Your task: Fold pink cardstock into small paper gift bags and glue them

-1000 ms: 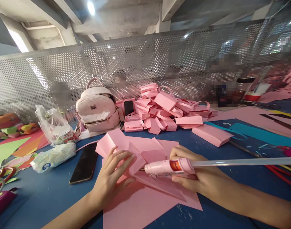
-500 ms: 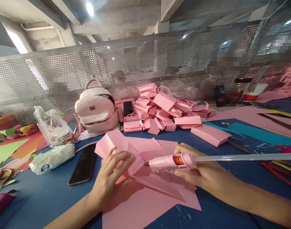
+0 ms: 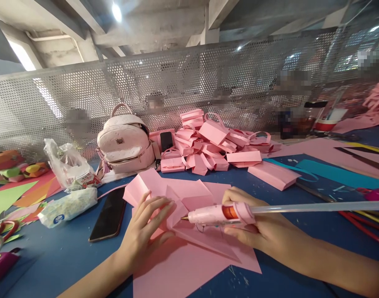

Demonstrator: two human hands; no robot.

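My right hand (image 3: pixel 268 234) is closed around a pink hot glue gun (image 3: pixel 205 215), with a long clear glue stick (image 3: pixel 313 207) coming out of its back end. The metal nozzle points left, over a folded piece of pink paper (image 3: pixel 197 196); whether it touches the paper I cannot tell. On the left side of that piece, my left hand (image 3: pixel 149 223) grips it, thumb below and fingers over the fold. Beneath both hands lie flat pink sheets (image 3: pixel 164 273) on the blue table.
Beyond the hands is a heap of folded pink paper bags (image 3: pixel 208 140), beside a pale pink backpack (image 3: pixel 124 145). A dark phone (image 3: pixel 107 215) and a tissue pack (image 3: pixel 68 207) lie at left. Teal paper strips (image 3: pixel 341 174) are on the right. A perforated metal panel (image 3: pixel 183 82) stands behind.
The glue gun in my right hand has moved slightly left and down across the folded paper. My left hand keeps its grip in the same place.
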